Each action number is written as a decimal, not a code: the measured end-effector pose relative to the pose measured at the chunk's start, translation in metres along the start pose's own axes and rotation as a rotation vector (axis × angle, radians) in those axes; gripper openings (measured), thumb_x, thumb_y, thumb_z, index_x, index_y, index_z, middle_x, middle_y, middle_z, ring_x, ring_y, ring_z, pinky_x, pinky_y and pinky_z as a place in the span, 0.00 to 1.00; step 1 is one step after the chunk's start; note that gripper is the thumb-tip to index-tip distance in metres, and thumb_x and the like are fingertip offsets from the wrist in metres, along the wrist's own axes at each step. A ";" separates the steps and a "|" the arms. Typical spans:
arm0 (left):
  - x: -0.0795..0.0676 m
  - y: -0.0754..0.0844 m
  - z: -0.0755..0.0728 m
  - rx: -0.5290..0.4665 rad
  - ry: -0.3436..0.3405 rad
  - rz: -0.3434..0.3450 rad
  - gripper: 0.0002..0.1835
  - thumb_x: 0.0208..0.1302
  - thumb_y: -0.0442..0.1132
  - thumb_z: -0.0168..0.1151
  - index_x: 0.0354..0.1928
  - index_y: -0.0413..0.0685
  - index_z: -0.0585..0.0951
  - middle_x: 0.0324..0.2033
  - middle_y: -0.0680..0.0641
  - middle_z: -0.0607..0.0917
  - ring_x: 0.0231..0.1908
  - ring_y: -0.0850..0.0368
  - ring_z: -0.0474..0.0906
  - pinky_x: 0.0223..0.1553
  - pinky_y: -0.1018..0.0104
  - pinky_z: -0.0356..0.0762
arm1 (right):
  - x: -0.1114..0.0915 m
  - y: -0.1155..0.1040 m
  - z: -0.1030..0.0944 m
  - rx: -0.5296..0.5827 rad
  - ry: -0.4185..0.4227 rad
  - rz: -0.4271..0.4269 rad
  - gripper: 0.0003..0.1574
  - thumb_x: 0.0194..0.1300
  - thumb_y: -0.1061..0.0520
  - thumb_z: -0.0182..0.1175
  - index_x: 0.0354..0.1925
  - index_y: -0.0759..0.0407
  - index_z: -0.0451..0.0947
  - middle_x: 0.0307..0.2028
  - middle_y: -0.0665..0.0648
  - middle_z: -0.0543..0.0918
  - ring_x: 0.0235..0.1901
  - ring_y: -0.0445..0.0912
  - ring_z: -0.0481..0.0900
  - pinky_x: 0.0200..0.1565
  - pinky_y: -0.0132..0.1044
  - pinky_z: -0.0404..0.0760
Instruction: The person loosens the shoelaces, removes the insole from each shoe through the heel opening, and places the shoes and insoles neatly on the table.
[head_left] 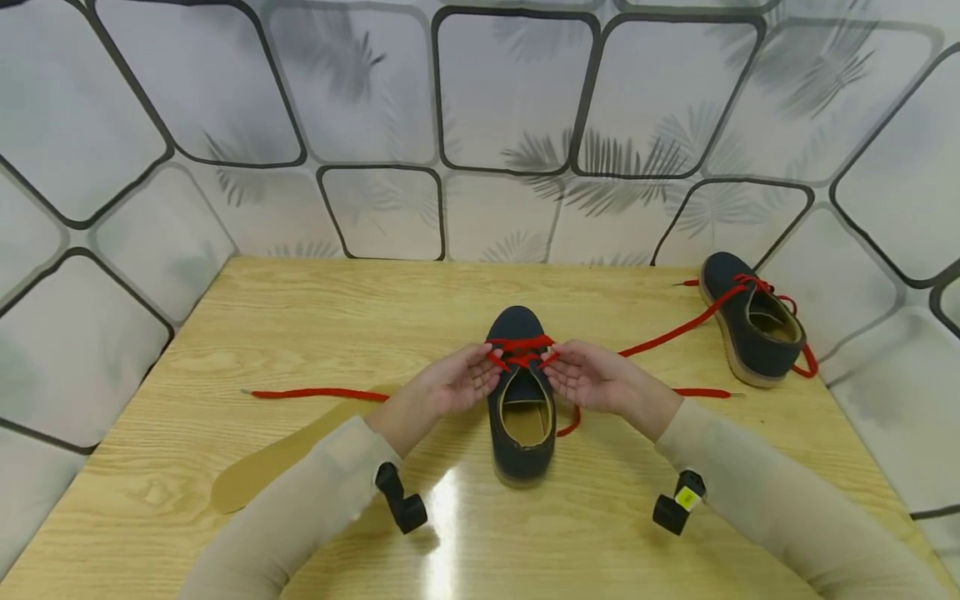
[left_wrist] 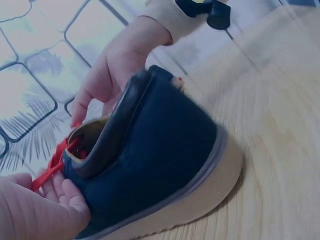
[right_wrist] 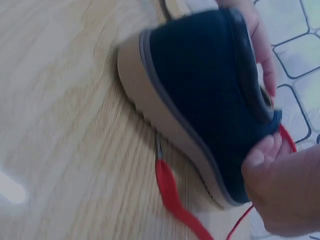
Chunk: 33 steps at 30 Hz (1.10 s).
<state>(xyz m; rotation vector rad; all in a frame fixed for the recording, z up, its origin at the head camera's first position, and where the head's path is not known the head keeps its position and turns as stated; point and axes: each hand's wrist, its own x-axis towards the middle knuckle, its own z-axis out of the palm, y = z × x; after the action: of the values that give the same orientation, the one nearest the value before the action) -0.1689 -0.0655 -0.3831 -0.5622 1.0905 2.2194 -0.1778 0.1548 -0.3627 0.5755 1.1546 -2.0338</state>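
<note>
A navy shoe (head_left: 522, 454) with a tan sole stands between the two hands, toe pointing away. Red laces (head_left: 522, 343) cross over its tongue. At the left side of the lacing, my left hand (head_left: 460, 382) pinches a red lace between thumb and finger. Opposite it, my right hand (head_left: 596, 381) pinches lace at the right side. In the left wrist view, a red strand (left_wrist: 48, 176) runs from the left fingers up to the shoe. The right wrist view shows a loose red lace (right_wrist: 172, 192) with a metal tip beside the sole.
A second navy shoe (head_left: 757, 325) with red laces stands at the table's right; one lace stretches toward my right hand. A tan insole-shaped piece (head_left: 273, 458) lies partly under my left forearm. Red lace ends (head_left: 318, 392) lie left and right on the wooden table (head_left: 315, 308).
</note>
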 end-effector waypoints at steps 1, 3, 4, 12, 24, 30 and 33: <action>0.000 0.000 0.000 -0.038 0.008 0.006 0.11 0.70 0.38 0.52 0.29 0.44 0.79 0.31 0.51 0.79 0.42 0.58 0.72 0.52 0.69 0.71 | 0.000 0.001 0.001 0.042 0.008 -0.007 0.12 0.70 0.57 0.49 0.33 0.61 0.77 0.39 0.52 0.77 0.45 0.43 0.72 0.54 0.31 0.73; 0.000 0.000 0.001 -0.114 0.026 0.021 0.11 0.70 0.37 0.52 0.31 0.44 0.80 0.31 0.51 0.81 0.44 0.57 0.72 0.57 0.68 0.69 | 0.000 0.001 0.002 0.129 0.025 -0.021 0.10 0.69 0.59 0.49 0.33 0.61 0.74 0.41 0.51 0.74 0.47 0.44 0.71 0.59 0.31 0.69; 0.001 -0.001 0.002 -0.147 0.035 0.028 0.10 0.70 0.37 0.52 0.32 0.44 0.80 0.32 0.50 0.81 0.45 0.57 0.73 0.58 0.67 0.68 | 0.000 0.002 0.003 0.173 0.036 -0.029 0.08 0.69 0.60 0.50 0.33 0.61 0.73 0.41 0.52 0.73 0.48 0.44 0.71 0.61 0.32 0.67; 0.003 -0.002 0.007 -0.322 0.062 0.061 0.06 0.69 0.36 0.53 0.35 0.43 0.78 0.35 0.50 0.80 0.45 0.58 0.73 0.59 0.68 0.68 | 0.002 0.000 0.004 0.277 0.024 -0.077 0.08 0.69 0.56 0.53 0.32 0.57 0.71 0.34 0.50 0.72 0.46 0.43 0.68 0.56 0.32 0.69; -0.001 -0.002 0.004 -0.381 0.025 0.091 0.07 0.69 0.39 0.55 0.33 0.46 0.77 0.30 0.51 0.80 0.39 0.60 0.76 0.48 0.70 0.74 | 0.003 -0.005 0.003 0.514 -0.060 -0.116 0.11 0.66 0.60 0.57 0.28 0.62 0.78 0.27 0.55 0.80 0.33 0.45 0.79 0.66 0.33 0.60; -0.005 0.000 0.002 -0.332 -0.025 0.061 0.08 0.69 0.39 0.55 0.32 0.44 0.79 0.31 0.50 0.80 0.40 0.60 0.76 0.52 0.68 0.72 | 0.003 -0.002 0.001 0.504 -0.096 -0.136 0.10 0.66 0.59 0.57 0.29 0.62 0.80 0.27 0.54 0.82 0.30 0.44 0.79 0.55 0.33 0.74; -0.005 0.001 0.001 -0.243 -0.042 0.027 0.10 0.69 0.38 0.55 0.32 0.44 0.83 0.31 0.50 0.81 0.39 0.60 0.77 0.50 0.68 0.73 | 0.005 0.000 -0.001 0.379 -0.117 -0.127 0.10 0.66 0.55 0.58 0.30 0.59 0.81 0.26 0.52 0.83 0.29 0.42 0.79 0.44 0.34 0.79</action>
<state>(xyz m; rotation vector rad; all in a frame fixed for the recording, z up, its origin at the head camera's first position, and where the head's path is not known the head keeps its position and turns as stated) -0.1655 -0.0668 -0.3789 -0.6017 0.8170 2.3934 -0.1811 0.1536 -0.3664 0.5660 0.7562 -2.3837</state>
